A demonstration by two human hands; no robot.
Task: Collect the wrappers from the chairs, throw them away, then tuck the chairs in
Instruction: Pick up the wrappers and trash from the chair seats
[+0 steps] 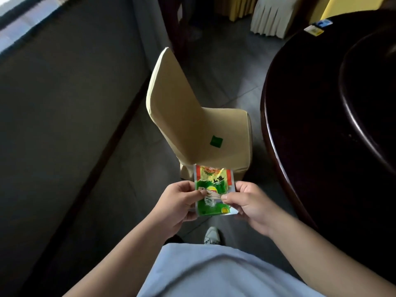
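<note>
Both my hands hold a small stack of wrappers in front of my body. My left hand (179,203) pinches the left edge and my right hand (248,202) pinches the right edge. The front one is a green wrapper (211,202) with a yellow logo; behind it sticks up a yellow and orange wrapper (214,172). Just beyond them stands a chair (182,110) in a beige cover, its seat turned toward the table. A small green square wrapper (216,141) lies on the seat.
A large dark round table (310,116) fills the right side, with a raised round centre and small packets (317,27) at its far edge. A grey wall with dark skirting runs along the left. More covered chairs (274,18) stand far back. My shoe (212,235) is on grey floor tiles.
</note>
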